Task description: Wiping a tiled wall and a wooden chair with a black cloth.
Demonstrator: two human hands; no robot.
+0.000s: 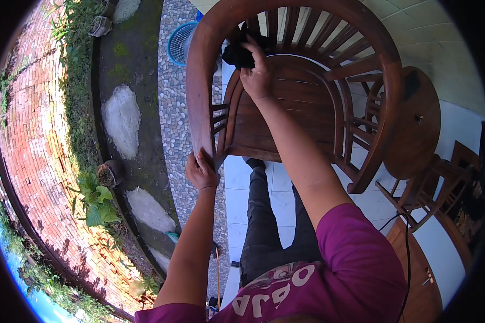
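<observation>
pale square floor tiles [236,202] lie beneath the dark-brown, round-backed wooden armchair [291,81]. your left hand [201,172] clasps its left armrest's front end; your right hand [257,75] is nearer the bunched black cloth [235,56] — touching it, beyond and leftward, no clear long axis. its underside is hidden — you can't tell whether those fingers pinch or merely press.

seat [310,102]: open room spread right of the right forearm [299,142].
back slats [290,27]: stood in a row, narrow gaps between.
far left corner: black cloth [236,56] and right hand [257,75] filled it.
left armrest [199,97]: walled that side, left hand [200,171] at its near end.
right armrest [392,81]: stood between seat and round table [415,140].
</observation>
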